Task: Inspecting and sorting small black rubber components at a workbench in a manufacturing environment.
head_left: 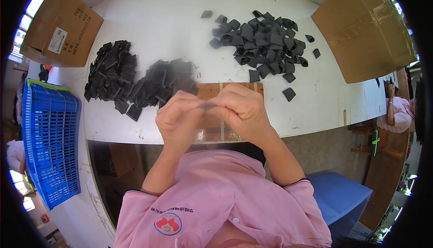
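Note:
Close together over the near part of the white table, my left hand and my right hand both have their fingers pinched. Between the fingertips a small dark grey fabric piece is gripped, mostly hidden and blurred. Beneath them lies a brown cardboard sheet with strips of tape. Left of my hands are two heaps of flat dark pieces, one farther off and one nearer, its right side blurred. Beyond my right hand spreads a pile of puffed-out, sleeve-like dark grey pieces, several lying loose around it.
Cardboard cartons stand at the far left and far right. A blue plastic basket is by the left edge. A blue stool-like block sits below the table at right. Another person's arm shows at the right rim.

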Tool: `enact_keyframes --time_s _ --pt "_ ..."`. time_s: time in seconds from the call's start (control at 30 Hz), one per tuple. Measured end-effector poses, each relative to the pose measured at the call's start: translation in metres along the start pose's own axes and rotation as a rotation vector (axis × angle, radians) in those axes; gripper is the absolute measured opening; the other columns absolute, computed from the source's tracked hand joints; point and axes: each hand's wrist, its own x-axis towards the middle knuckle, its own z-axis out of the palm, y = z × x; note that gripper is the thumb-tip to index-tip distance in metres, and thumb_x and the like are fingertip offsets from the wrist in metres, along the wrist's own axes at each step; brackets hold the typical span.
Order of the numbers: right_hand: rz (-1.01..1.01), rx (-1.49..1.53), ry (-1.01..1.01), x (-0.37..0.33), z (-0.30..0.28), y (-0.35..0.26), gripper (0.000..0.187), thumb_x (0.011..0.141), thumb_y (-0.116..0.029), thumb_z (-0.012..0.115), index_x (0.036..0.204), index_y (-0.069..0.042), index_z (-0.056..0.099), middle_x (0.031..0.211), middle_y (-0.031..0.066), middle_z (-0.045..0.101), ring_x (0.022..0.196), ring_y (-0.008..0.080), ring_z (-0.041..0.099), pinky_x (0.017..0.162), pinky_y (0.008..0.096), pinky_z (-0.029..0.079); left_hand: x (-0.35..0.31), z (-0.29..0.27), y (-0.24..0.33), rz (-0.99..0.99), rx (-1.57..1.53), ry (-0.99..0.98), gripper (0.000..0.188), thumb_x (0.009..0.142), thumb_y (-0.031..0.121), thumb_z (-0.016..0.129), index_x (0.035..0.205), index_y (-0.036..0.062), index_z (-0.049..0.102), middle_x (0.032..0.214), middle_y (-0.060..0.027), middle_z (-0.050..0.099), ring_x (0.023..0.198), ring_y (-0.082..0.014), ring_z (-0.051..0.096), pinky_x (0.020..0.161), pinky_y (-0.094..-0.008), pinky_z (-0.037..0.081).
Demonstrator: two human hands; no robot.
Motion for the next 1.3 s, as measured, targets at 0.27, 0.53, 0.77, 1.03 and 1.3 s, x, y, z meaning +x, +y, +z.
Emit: enact_keyframes --time_s 0.27,0.53,0.77,1.03,1.3 --pt "0.080 -0.024 0.039 -0.001 -0.006 -0.010 0.010 0.074 -0.008 0.069 0.080 -0.002 0.063 0.068 0.0069 0.055 0.060 0.0222 0.054 0.054 0.0323 0.043 0.005 0.008 -0.007 0.052 -0.053 0.027 0.011 0.082 0.006 0.067 0.088 -0.0021 0.062 0.082 -0.0080 0.060 0.075 -0.0148 0.053 0.066 -0.0242 0.042" --pt "-0.075 -0.122 0.035 -0.004 0.003 -0.002 0.014 0.070 -0.009 0.071 0.077 -0.003 0.061 0.068 0.0061 0.053 0.063 0.0216 0.053 0.052 0.0310 0.042 0.001 0.000 0.000 0.005 0.031 -0.016 0.009 0.080 0.004 0.068 0.085 -0.0020 0.064 0.079 -0.0084 0.060 0.074 -0.0164 0.054 0.064 -0.0252 0.042" --pt "-0.145 -0.272 0.066 -0.003 0.002 -0.006 0.014 0.070 -0.007 0.070 0.072 -0.004 0.057 0.067 0.0035 0.050 0.061 0.0185 0.051 0.049 0.0308 0.041 0.000 -0.004 -0.023 0.064 -0.010 -0.096 0.010 0.084 0.007 0.064 0.088 -0.0018 0.062 0.082 -0.0092 0.060 0.076 -0.0171 0.055 0.068 -0.0267 0.043" --pt "0.564 0.577 0.330 0.017 -0.042 0.019 0.036 0.096 -0.030 0.046 0.088 0.001 0.062 0.069 0.0018 0.056 0.057 0.0073 0.048 0.052 0.0209 0.039 0.055 -0.032 -0.101 -0.060 0.907 -0.342 0.031 0.075 0.002 0.061 0.106 0.0014 0.058 0.099 -0.0149 0.060 0.076 -0.0273 0.060 0.071 -0.0337 0.048" --pt "0.859 0.581 0.174 -0.057 -0.015 0.035 0.037 0.096 -0.031 0.046 0.091 0.001 0.064 0.069 -0.0004 0.056 0.060 0.0050 0.048 0.055 0.0189 0.040 0.060 -0.032 -0.151 0.010 1.303 -0.638 0.007 0.073 0.003 0.058 0.080 0.0019 0.058 0.083 -0.0155 0.057 0.078 -0.0325 0.060 0.068 -0.0408 0.050"
